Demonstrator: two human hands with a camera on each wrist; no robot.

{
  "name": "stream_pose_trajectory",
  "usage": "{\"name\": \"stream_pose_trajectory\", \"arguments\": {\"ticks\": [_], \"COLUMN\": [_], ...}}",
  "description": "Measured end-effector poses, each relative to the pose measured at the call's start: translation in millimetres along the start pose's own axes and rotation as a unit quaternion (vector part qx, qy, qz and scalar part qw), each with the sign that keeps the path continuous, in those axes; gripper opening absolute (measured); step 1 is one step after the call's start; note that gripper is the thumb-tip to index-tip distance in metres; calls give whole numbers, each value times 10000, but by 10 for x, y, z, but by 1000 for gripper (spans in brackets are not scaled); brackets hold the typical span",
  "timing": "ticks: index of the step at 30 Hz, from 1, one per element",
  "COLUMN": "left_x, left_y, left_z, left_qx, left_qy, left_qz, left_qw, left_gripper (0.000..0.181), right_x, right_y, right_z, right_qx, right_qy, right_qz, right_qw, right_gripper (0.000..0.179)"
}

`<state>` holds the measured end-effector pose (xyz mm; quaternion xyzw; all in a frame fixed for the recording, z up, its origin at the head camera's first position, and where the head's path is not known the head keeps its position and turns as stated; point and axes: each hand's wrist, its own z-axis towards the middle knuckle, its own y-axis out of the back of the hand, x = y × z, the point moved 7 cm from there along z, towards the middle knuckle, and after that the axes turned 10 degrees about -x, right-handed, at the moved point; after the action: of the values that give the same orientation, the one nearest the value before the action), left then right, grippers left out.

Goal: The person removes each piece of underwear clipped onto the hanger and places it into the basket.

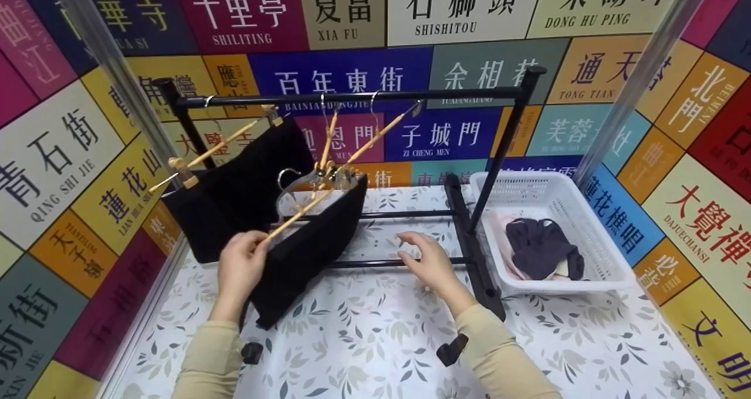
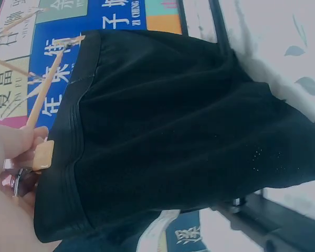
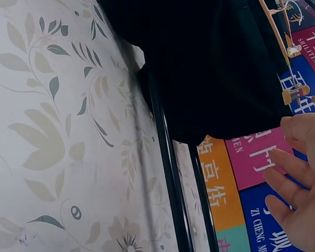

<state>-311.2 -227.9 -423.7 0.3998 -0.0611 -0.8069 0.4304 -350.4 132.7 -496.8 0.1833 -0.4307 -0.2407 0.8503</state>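
Note:
My left hand [image 1: 242,264] grips the near end of a wooden clip hanger [image 1: 298,214], from which a black garment [image 1: 314,255] with a wide waistband hangs. In the left wrist view, the thumb and fingers close around the hanger's end beside a wooden clip [image 2: 43,155] on the waistband. The hanger's metal hook [image 1: 287,176] stands below the rack's top bar. To the right of the garment, my right hand [image 1: 431,264] is held in the air with fingers apart and nothing in them. A second black garment [image 1: 234,190] hangs by clips at the rack's left.
A black metal rack [image 1: 457,93] stands on the leaf-patterned table [image 1: 375,340], its two lower bars behind the hands. More wooden hangers [image 1: 375,138] hang mid-bar. A white basket [image 1: 613,281] with dark and pale cloth [image 1: 540,249] sits right of the rack. Sign-patterned walls surround the table.

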Motion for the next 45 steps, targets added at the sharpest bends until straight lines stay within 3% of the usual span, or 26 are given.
{"name": "stream_pose_trajectory", "arguments": {"ticks": [12, 19, 28, 34, 40, 45], "left_x": [21, 14, -12, -43, -79, -106], "left_y": [-181, -247, -327, -353, -392, -453], "left_z": [-305, -439, -519, -545, -564, -577], "left_qx": [351, 634, 1046, 1131, 1244, 1395], "left_qy": [-364, -737, -1021, -1227, -1364, -1296], "left_qz": [-418, -658, -982, -1294, -1421, -1241], "left_qw": [9978, 9931, 9844, 9775, 9725, 9738], "left_gripper": [4, 5, 6, 7, 7, 7], "right_x": [-95, -108, -98, -84, -129, -179], "right_y": [48, 90, 95, 80, 120, 190], "right_z": [0, 87, 126, 110, 76, 32], "right_qx": [-88, -197, -100, -60, -74, -139], "right_qy": [-158, -116, -92, 41, -299, -623], "right_qz": [-192, -251, -279, -173, 26, 411], "right_qw": [9997, 9994, 9995, 9998, 9995, 9971], "right_gripper": [39, 47, 50, 47, 40, 27]}}
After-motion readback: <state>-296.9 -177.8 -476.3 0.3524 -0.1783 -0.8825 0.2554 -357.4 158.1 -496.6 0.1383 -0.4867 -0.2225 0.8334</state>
